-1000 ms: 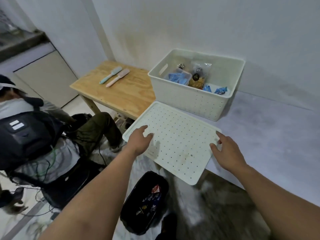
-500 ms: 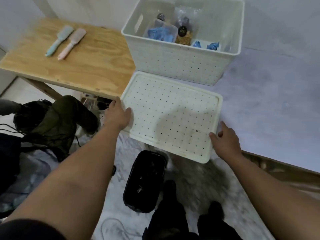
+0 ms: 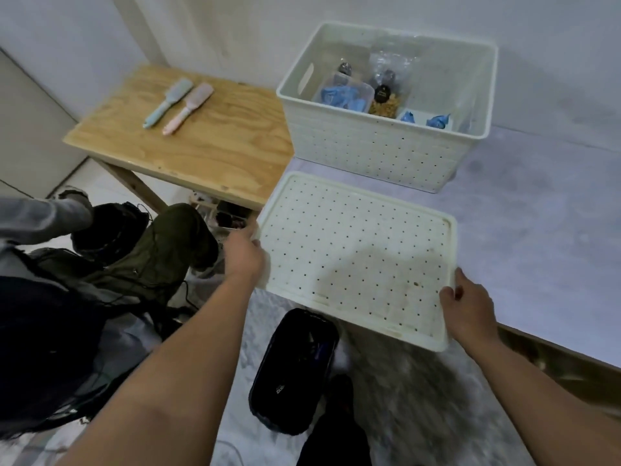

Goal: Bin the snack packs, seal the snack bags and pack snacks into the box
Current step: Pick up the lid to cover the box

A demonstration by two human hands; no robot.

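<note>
— So where did things stand with the lid?

— It was held at both short edges, tilted a little, its near side hanging out past the grey tabletop over the floor. The left hand had its fingers curled round the left rim; the right hand pinched the near right corner, thumb on top, the rest tucked beneath (how far they reached I could not tell).

— And the box?

— Open, just beyond the lid on the same tabletop, with blue snack packs, a clear tub and a bagged snack already inside.

— What worried you?

— The bag stood tall. If it rose above the rim, I judged the lid would seat crooked or crush it. The grip at one corner looked thin too; a slip could have dropped the lid onto the black bin below.

— Anything else close by?

— Two brushes on the wooden table, well clear, and a seated person at the left.
</note>
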